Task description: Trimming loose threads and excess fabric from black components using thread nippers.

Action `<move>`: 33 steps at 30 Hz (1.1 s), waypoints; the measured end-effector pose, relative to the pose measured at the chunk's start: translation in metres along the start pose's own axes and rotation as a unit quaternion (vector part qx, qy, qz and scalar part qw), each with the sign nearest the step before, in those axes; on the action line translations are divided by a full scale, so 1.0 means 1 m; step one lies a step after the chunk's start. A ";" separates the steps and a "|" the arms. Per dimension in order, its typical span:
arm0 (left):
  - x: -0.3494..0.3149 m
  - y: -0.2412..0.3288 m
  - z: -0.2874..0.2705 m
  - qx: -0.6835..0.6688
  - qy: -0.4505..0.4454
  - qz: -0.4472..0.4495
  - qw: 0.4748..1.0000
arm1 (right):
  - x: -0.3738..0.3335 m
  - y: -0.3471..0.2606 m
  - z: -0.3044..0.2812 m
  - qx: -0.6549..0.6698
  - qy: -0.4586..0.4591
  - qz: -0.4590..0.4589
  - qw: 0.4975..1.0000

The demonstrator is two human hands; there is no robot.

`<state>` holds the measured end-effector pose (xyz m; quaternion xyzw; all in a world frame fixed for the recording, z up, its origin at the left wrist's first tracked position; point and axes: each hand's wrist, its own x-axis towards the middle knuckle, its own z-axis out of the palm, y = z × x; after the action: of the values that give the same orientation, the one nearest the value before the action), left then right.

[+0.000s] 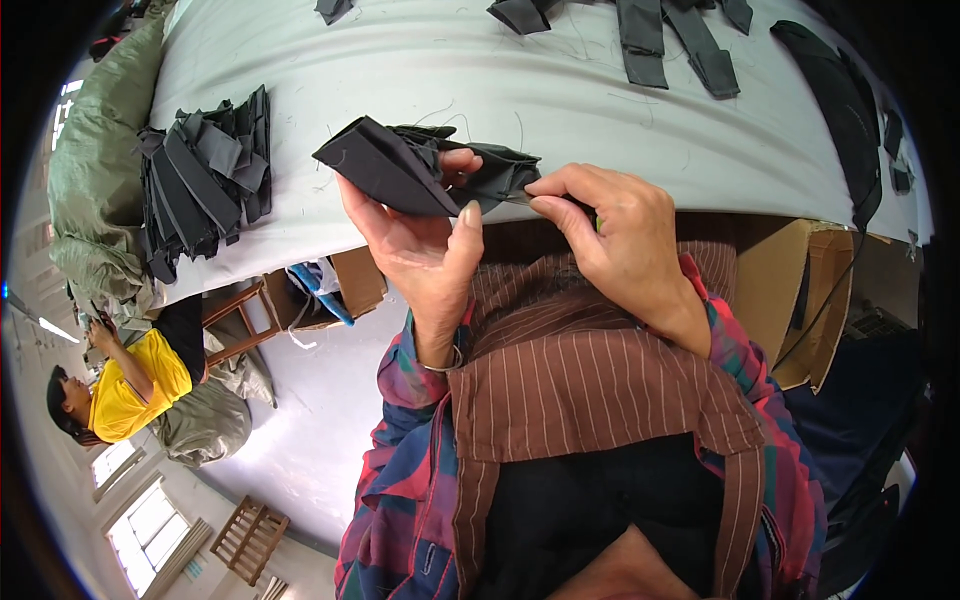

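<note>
My left hand (422, 248), palm turned up, is closed around a folded black fabric piece (388, 168) above the table's near edge. Its thumb and fingers grip the cloth from both sides, and loose threads stick out from it. At the right end of that cloth, the thumb and forefinger of my right hand (632, 232) are pinched together. A thin, shiny sliver shows by these fingertips; too little of it is visible to name. The other fingers of my right hand are curled in, hiding what may lie in the palm.
A pile of black fabric strips (205, 175) lies at the left on the white-covered table (330, 60). More black strips (640, 45) lie at the far side, among loose threads. Cardboard boxes (770, 290) stand below the table edge. A person in yellow (140, 385) sits at the left.
</note>
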<state>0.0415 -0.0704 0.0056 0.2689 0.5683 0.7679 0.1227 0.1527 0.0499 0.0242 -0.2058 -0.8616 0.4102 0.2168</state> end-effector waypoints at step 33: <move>0.003 -0.001 -0.004 0.010 0.013 0.039 0.999 | 0.005 0.002 0.014 0.093 0.027 0.016 0.995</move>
<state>0.0370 -0.0716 0.0043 0.2819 0.5663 0.7700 0.0825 0.1414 0.0449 0.0152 -0.2093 -0.8105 0.4860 0.2514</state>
